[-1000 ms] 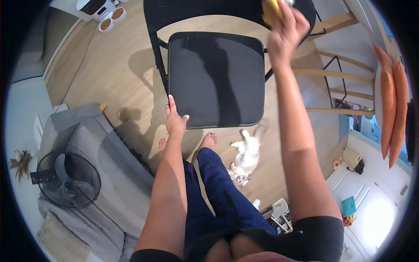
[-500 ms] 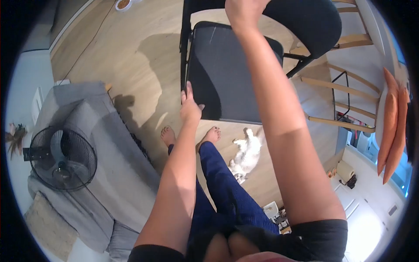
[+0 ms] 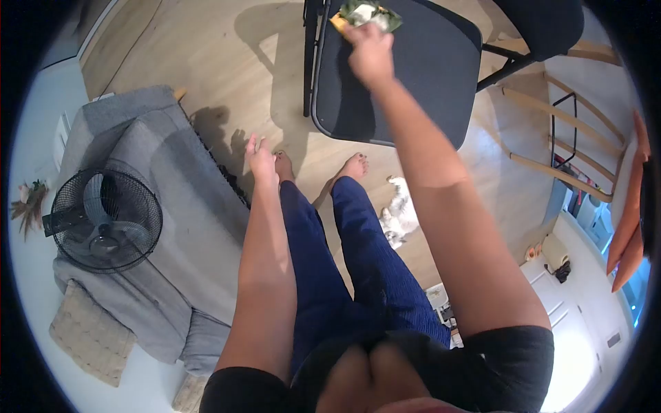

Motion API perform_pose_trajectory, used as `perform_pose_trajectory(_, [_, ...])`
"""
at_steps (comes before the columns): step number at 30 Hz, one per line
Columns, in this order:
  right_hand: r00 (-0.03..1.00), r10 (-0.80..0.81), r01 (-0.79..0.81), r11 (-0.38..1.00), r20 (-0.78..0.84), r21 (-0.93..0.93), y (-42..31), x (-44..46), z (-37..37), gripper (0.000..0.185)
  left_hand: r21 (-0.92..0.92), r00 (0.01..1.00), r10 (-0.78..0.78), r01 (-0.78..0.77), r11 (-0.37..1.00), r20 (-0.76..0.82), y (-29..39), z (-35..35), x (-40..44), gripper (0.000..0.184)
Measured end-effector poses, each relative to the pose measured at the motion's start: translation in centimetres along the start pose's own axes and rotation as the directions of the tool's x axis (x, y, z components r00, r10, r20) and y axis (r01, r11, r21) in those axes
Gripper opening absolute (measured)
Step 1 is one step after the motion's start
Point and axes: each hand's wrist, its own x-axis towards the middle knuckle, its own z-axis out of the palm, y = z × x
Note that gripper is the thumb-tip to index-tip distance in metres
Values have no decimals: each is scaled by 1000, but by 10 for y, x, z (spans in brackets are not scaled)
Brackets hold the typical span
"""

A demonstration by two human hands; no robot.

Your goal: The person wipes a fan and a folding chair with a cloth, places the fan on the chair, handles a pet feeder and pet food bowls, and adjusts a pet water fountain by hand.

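My right hand (image 3: 372, 56) is at the far end of a black folding chair's seat (image 3: 430, 76), its fingers closed on the near edge of a small yellow-and-green packet (image 3: 365, 16) with something white on it. The packet is over the seat's far left corner. My left hand (image 3: 261, 160) is off the chair, in the air above the floor near my left foot (image 3: 284, 166), with its fingers apart and nothing in them. The chair's backrest (image 3: 544, 24) is at the upper right.
A white cat (image 3: 401, 215) lies on the floor right of my feet. At the left are a grey sofa (image 3: 158, 179) and a black fan (image 3: 105, 221). Wooden chair legs (image 3: 558, 172) and an orange cushion (image 3: 630, 213) are at the right.
My left hand has let go of the seat's edge and moved left. My right hand has come from the backrest to the seat with the packet. The chair appears turned and farther right in view.
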Motion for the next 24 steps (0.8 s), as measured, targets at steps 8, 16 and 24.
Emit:
perform_pose_trajectory(8, [704, -142, 60, 988, 696, 141, 4, -178, -51, 26, 250, 928, -37, -61, 966, 371, 12, 41, -9, 42])
perform_pose_trajectory(16, [766, 546, -637, 717, -341, -283, 184, -238, -175, 34, 216, 941, 165, -234, 948, 297, -9, 70, -11, 41])
perform_pose_trajectory(24, [783, 334, -237, 940, 525, -244, 166, -328, -61, 33, 362, 921, 124, -265, 894, 369, 0, 64, -27, 49])
